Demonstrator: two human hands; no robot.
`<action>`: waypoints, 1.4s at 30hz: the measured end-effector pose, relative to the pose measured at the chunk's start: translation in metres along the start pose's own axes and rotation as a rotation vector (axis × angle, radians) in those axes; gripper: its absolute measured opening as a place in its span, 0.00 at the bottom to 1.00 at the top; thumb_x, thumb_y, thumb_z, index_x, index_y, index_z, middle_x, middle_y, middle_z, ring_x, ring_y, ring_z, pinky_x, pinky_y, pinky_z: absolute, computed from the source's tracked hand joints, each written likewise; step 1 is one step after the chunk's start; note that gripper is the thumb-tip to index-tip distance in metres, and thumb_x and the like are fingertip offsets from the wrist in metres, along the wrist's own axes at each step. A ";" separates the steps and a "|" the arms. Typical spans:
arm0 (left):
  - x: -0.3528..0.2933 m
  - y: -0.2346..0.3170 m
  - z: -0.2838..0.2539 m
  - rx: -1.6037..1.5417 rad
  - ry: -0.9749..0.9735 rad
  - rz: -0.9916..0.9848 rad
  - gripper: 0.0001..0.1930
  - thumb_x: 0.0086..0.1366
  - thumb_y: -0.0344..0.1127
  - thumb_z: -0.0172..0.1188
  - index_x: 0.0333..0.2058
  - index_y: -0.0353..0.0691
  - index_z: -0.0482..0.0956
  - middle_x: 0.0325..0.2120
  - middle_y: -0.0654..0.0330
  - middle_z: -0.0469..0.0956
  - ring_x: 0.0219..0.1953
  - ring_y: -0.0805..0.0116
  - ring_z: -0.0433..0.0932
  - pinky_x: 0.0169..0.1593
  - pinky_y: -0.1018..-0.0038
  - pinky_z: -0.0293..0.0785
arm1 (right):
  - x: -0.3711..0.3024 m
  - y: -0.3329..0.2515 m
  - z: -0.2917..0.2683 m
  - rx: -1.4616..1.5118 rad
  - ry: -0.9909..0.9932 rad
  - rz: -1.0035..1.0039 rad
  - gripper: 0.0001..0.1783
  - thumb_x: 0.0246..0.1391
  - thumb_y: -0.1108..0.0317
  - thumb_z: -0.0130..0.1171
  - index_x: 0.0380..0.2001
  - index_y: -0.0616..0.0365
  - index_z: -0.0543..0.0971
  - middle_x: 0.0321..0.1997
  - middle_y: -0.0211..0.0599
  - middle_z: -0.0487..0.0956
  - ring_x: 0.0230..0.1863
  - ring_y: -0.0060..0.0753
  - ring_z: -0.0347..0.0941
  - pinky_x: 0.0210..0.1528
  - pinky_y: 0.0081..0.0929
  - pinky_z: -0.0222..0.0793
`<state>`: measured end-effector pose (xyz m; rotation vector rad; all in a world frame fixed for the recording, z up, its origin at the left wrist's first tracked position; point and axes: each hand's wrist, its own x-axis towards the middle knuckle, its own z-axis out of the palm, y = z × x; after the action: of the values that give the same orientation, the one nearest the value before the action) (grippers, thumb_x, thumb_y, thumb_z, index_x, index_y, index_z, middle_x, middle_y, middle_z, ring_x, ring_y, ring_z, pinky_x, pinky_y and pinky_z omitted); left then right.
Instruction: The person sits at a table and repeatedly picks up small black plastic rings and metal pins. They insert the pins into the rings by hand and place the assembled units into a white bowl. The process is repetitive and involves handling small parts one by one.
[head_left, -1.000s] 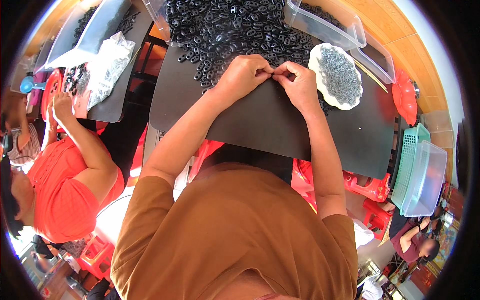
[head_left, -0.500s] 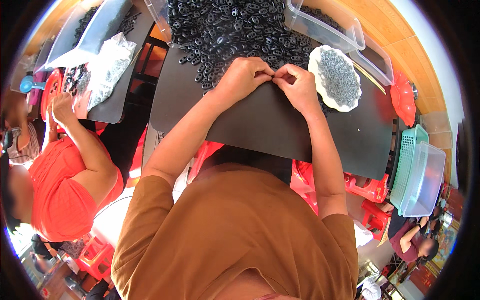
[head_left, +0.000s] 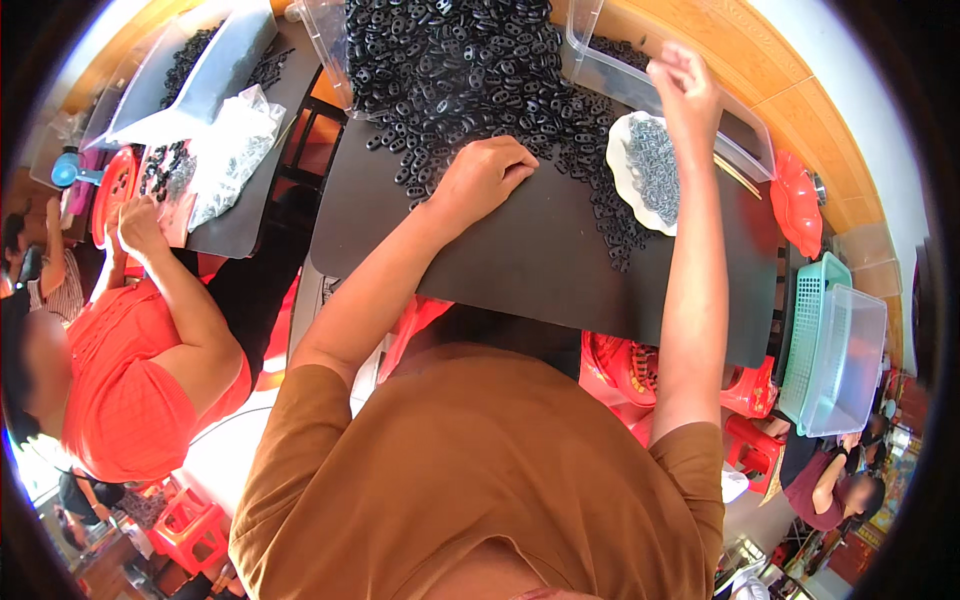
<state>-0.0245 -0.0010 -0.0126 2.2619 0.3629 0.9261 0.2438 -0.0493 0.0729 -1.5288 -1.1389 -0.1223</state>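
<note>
A big heap of small black oval pieces with holes (head_left: 460, 70) covers the far middle of the dark table (head_left: 400, 255). At its near edge my left hand (head_left: 485, 178) rests on the tabletop, fingers curled and pressed together; whatever they hold is hidden. My right hand (head_left: 688, 100) is raised over a clear plastic bin (head_left: 735, 150) at the far right, its fingers partly apart. Just left of those fingertips is a small blurred dark spot (head_left: 650, 46). Under my right wrist stands a white scalloped dish (head_left: 622, 170) full of small grey metal pieces (head_left: 655, 175).
Smaller black pieces (head_left: 618, 225) trail beside the dish. Thin sticks (head_left: 738, 178) and a red scalloped dish (head_left: 797, 205) lie to the right, above a green basket (head_left: 805, 330). A person in red (head_left: 150, 380) works at the left table, near a plastic bag (head_left: 238, 150).
My hands were together at the heap's near edge. My right hand has since moved away, up and right over the bin. My left hand has stayed nearly in place.
</note>
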 end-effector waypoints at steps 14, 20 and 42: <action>0.028 -0.003 0.009 0.423 -0.146 0.033 0.09 0.57 0.31 0.63 0.37 0.40 0.82 0.39 0.59 0.80 0.42 0.57 0.76 0.47 0.65 0.74 | -0.088 0.021 -0.043 -0.676 -0.528 -0.014 0.07 0.47 0.71 0.64 0.32 0.53 0.81 0.35 0.37 0.77 0.40 0.46 0.76 0.40 0.41 0.71; 0.019 -0.003 -0.005 0.322 -0.077 0.026 0.05 0.57 0.30 0.62 0.33 0.39 0.83 0.34 0.58 0.81 0.41 0.57 0.76 0.46 0.65 0.74 | -0.088 0.017 -0.043 -0.690 -0.545 0.033 0.06 0.46 0.72 0.63 0.30 0.53 0.79 0.35 0.36 0.77 0.40 0.46 0.76 0.40 0.41 0.71; 0.027 0.002 -0.013 0.109 -0.086 -0.149 0.05 0.57 0.30 0.62 0.32 0.37 0.82 0.28 0.59 0.82 0.33 0.65 0.80 0.41 0.72 0.75 | -0.096 -0.015 -0.029 -0.511 -0.398 -0.049 0.06 0.47 0.72 0.63 0.32 0.55 0.81 0.33 0.37 0.78 0.36 0.45 0.77 0.39 0.37 0.72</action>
<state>-0.0138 0.0161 0.0099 2.3281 0.5472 0.7469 0.1979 -0.1303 0.0321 -2.0379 -1.5411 -0.1544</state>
